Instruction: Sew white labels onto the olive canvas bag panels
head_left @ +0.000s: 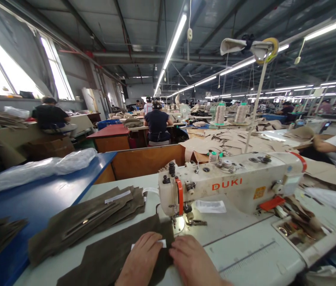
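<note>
1. Head view, work position: the dark olive panel lies on the pale bench, its far corner near the needle area of the sewing machine. Whether cloth lies beneath the foot cannot be told.
2. Left hand: laid palm down on the panel, fingers extended, partly covering a white strip. Keep the pressure light and even so that the strip stays square to the cloth.
3. Right hand: fingers bent, tips at the panel's right edge. Whether they pinch the cloth cannot be told. Guide the edge without stretching it.
4. Keep both hands on the near side of the needle; smooth out any ripple before feeding.
5. Materials: the panel appears to be matt, fairly stiff woven cloth with a stepped outline. The strip is narrow, flat and straight-edged.
6. Left of the panel, a stack of similar panels lies in overlapping layers; the top piece shows a long narrow slot and another white strip.
7. The machine casing is smooth, cream-coloured and rounded, with an orange guard.
</note>
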A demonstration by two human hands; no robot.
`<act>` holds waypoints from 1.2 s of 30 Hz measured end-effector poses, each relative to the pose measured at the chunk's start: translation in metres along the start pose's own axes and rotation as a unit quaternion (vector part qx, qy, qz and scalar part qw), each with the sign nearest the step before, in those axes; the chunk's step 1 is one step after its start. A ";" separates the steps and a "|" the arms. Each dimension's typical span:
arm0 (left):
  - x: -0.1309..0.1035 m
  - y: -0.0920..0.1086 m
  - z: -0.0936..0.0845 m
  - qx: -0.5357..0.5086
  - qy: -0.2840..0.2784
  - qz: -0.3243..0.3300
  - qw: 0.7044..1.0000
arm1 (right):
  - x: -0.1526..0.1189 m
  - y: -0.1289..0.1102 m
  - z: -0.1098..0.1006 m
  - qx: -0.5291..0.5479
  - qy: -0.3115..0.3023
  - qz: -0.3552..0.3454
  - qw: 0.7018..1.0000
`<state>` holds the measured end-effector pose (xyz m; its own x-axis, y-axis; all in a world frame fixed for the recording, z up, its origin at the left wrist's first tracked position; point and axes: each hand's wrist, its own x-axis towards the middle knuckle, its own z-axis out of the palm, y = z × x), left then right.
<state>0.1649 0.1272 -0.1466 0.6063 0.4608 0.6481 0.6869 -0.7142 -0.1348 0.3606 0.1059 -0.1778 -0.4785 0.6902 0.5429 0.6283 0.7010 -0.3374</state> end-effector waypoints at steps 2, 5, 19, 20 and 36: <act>-0.001 -0.001 0.003 0.005 -0.016 -0.002 1.000 | -0.013 0.004 0.009 -0.070 -0.011 -0.097 0.993; 0.000 0.000 0.008 0.021 -0.045 0.001 0.999 | -0.026 0.010 0.022 -0.127 -0.035 -0.140 0.981; 0.003 0.001 0.026 0.010 -0.099 0.012 0.995 | -0.023 0.005 0.020 -0.174 0.048 -0.157 0.971; 0.004 0.001 0.026 0.009 -0.102 0.012 0.995 | -0.024 0.005 0.021 -0.174 0.044 -0.156 0.971; 0.010 0.000 0.017 -0.177 -0.008 -0.102 0.979 | -0.022 -0.019 -0.004 -0.059 -0.162 -0.009 0.985</act>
<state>0.1777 0.1410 -0.1526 0.4788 0.6198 0.6218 0.6141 -0.7426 0.2674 0.3616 0.0772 -0.1803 -0.6498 0.7116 0.2672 0.6751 0.7018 -0.2275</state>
